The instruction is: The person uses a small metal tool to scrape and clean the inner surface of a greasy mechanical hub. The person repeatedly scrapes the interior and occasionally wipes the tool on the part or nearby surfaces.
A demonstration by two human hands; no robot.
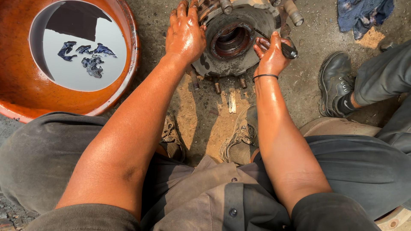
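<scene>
- Oily metal wheel hub (233, 40) is lying on the dirt ground (205, 111) near the top edge of the view, with its round bore facing up and threaded studs (217, 87) sticking out around its rim.
- The left hand (185, 32) is resting flat on the left side of the hub, fingers spread and gripping nothing.
- The right hand (270, 53) is closing around a thin dark tool (276, 42), and its tip is pointing toward the bore.
- A black band (265, 76) is sitting on the right wrist.
- An orange basin (17, 85) with liquid is standing at the top left corner.
- A blue rag (364, 13) is lying at the top right corner.
- Another person's black shoe (336, 81) is standing near the right edge.
</scene>
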